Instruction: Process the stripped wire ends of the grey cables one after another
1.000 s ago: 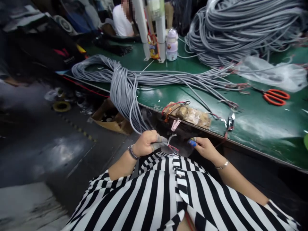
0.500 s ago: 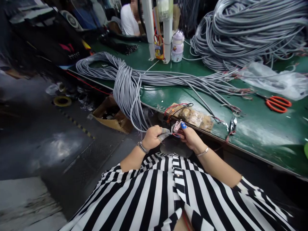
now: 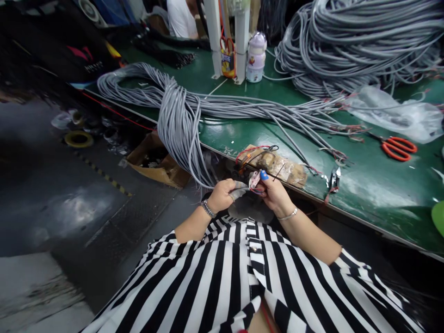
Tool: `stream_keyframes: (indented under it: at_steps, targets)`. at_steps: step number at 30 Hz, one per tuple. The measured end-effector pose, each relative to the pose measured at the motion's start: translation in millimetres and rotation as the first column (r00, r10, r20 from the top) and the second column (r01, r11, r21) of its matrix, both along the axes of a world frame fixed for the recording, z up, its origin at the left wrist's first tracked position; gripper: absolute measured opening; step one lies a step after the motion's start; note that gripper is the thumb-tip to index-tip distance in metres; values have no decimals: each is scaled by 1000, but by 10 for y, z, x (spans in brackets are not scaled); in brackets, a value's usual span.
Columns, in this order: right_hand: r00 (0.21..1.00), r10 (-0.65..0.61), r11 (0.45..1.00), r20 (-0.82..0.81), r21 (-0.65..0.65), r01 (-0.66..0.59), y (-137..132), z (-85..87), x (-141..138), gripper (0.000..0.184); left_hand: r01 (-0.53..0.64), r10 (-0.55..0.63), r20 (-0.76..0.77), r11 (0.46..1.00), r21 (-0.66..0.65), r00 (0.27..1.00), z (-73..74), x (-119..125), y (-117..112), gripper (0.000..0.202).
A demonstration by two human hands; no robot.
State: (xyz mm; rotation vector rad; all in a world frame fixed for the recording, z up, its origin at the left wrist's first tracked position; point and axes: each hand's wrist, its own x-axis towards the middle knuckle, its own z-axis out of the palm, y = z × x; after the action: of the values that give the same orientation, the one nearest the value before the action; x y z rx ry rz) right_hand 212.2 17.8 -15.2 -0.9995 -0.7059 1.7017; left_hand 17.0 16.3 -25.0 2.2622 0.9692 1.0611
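Note:
My left hand [image 3: 223,195], with grey wrapping on its fingertips, is closed around the end of a grey cable [image 3: 204,185]. That cable runs back to the bundle [image 3: 180,115] hanging over the bench edge. Thin red and dark wires [image 3: 255,190] come out of the cable end toward my right hand [image 3: 273,194]. My right hand is pinched on the wires, and its thumb has a blue covering. A small pale pinkish piece [image 3: 254,179] shows at its fingertips; what it is I cannot make out. Just beyond lies a tape-wrapped block [image 3: 277,167] with loose wires on it.
On the green bench [image 3: 374,194] lie orange-handled scissors [image 3: 398,148], a small cutting tool [image 3: 334,179] and a clear plastic bag [image 3: 398,115]. A large cable coil [image 3: 357,41] and a lilac bottle [image 3: 256,58] stand farther back. An open cardboard box [image 3: 156,169] sits below the bench edge.
The view has shifted slightly, so the bench appears a little higher and farther left. Both hands keep their hold, with the wires and pale piece turned slightly between them.

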Motion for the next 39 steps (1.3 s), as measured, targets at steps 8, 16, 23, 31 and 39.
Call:
stream_keyframes:
  at_steps: [8,16,23,31,39]
  targets:
    - [998,-53,997,26,62,51,-26,9,-49,54,51,-53,-42,997,-62,998,1,62,3,32]
    - [998,-13,996,-58,-84,8,-58,-20,-29,57,91,-91,-1,993,-70,996,37,28,-47,32]
    - [998,39,977,-40,-208,-46,-129,-49,110,60,131,-130,8,988,-81,991,124,-82,-152,28]
    - [994,112,971,2,-212,-109,-155,-89,198,60,195,-197,23,978,73,980,156,-180,-359,18]
    - [985,173,973,-22,-151,-174,-76,75,180,57,52,-61,89,994,101,994,128,-165,-331,18]
